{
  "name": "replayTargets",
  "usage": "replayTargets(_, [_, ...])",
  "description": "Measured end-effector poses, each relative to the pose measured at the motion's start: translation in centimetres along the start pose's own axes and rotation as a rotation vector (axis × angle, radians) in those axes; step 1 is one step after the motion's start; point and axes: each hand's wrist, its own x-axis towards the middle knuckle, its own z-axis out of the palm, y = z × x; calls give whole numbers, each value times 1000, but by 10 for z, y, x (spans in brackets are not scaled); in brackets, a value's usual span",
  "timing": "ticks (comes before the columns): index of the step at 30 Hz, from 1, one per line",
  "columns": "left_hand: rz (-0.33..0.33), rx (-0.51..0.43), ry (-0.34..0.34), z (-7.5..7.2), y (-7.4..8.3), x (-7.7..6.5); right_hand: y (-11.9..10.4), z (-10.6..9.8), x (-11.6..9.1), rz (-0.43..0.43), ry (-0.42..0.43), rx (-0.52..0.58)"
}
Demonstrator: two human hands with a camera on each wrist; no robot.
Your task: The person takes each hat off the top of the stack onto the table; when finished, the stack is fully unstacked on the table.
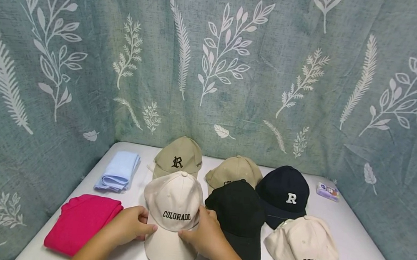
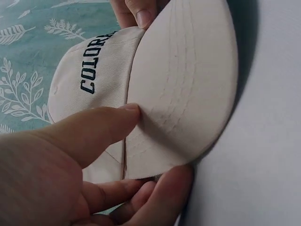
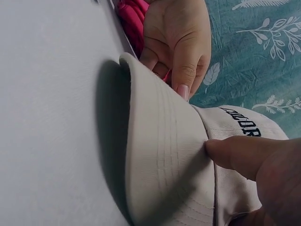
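A cream baseball cap [image 1: 176, 198] with COLORADO in dark letters faces me, its brim toward the near edge. My left hand [image 1: 129, 227] grips the left side of the brim, thumb on top and fingers beneath, as the left wrist view shows on the cap [image 2: 183, 80]. On the opposite side my right hand [image 1: 208, 232] pinches the cap where brim meets crown. In the right wrist view its thumb [image 3: 235, 153] presses on that seam; its other fingers are mostly hidden. Behind this cap stands an olive cap [image 1: 177, 156] with a black R.
Right of the held cap sit a black cap [image 1: 240, 212], a tan cap [image 1: 236, 168], a navy cap [image 1: 286, 187] and another cream cap [image 1: 310, 248]. A pink folded cloth [image 1: 82, 222] and a light blue one [image 1: 119, 169] lie left. A small packet [image 1: 328, 191] rests far right.
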Motion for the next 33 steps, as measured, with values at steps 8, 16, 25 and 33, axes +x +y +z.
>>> replayTargets(8, [15,37,32,1,1,1,4,2,3,18,-45,-37])
replayTargets(16, [5,63,43,2,1,1,5,4,4,9,-27,-111])
replayTargets(25, [16,99,57,1,2,2,3,4,3,0,-14,-146])
replayTargets(33, [18,102,53,1,0,3,6,3,4,-4,-11,-68])
